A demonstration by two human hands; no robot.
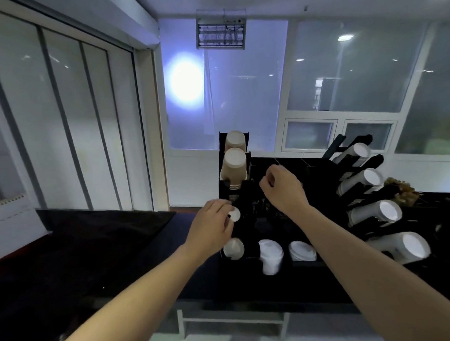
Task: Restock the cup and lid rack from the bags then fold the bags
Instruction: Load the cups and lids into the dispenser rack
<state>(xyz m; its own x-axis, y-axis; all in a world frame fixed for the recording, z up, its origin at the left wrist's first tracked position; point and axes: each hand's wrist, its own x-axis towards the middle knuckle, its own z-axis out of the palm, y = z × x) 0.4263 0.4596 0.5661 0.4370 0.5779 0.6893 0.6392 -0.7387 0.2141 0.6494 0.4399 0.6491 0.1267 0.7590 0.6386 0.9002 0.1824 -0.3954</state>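
A black cup and lid rack (248,218) stands on the dark counter in front of me. Brown paper cup stacks (234,167) lie in its upper left slots. Below them sit a small white cup stack (235,214) and another white stack (234,249). White lids (270,250) and more lids (302,250) fill the front slots. My left hand (213,225) grips the small white cup stack at the rack's left column. My right hand (283,186) hovers above the rack's middle with fingers curled, holding nothing that I can see. No bags are visible.
A second black rack (357,191) at the right holds white cup stacks (388,211) pointing toward me. A brownish bundle (403,189) lies behind it. The dark counter (94,251) extends left. Windows and a wall run behind.
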